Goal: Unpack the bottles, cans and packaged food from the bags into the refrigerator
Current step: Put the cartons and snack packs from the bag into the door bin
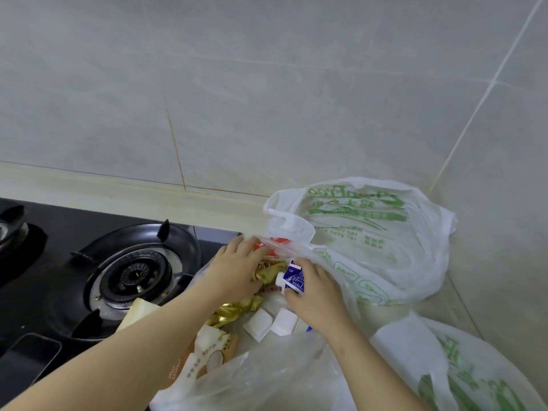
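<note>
My left hand (237,269) reaches into an open clear plastic bag (261,378) on the counter and grips a gold-wrapped packet (271,269) near a red packet (277,243). My right hand (317,295) holds a small blue-and-white carton (292,280) at the bag's mouth. Inside the bag lie more gold-wrapped food (234,311), two white packets (271,321) and an orange-and-white package (212,351).
A white bag with green print (370,232) stands against the tiled wall behind. Another green-printed bag (462,369) lies at the lower right. A black gas stove (89,262) with a burner (136,274) fills the left. A dark phone (26,357) rests on the stove's front corner.
</note>
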Available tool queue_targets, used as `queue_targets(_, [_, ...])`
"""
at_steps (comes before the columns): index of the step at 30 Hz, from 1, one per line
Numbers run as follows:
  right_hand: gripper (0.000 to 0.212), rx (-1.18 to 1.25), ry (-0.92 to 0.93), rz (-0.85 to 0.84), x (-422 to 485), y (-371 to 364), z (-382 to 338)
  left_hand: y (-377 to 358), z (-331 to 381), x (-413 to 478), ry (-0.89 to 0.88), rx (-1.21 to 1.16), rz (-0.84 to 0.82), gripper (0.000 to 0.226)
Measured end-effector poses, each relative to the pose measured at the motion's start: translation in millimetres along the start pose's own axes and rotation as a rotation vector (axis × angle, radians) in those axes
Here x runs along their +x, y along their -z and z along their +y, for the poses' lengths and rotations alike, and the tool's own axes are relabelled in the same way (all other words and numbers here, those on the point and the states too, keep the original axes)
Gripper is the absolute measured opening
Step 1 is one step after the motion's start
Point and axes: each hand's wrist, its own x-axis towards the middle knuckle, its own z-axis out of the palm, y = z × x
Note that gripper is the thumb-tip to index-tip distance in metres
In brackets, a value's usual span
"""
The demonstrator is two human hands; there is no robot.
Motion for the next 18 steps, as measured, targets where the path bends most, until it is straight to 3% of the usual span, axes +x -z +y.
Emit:
queue_targets(7, [0.067, -0.187, -0.045, -0.105, 14, -9, 13, -23, 0, 19, 0.029, -0.074, -0.083, 0.074])
queue_targets(18, [0.080, -0.227, -0.045, -0.199, 32, -12, 22, -48, 2, 38, 0.124, -0.255, 0.055, 0.062])
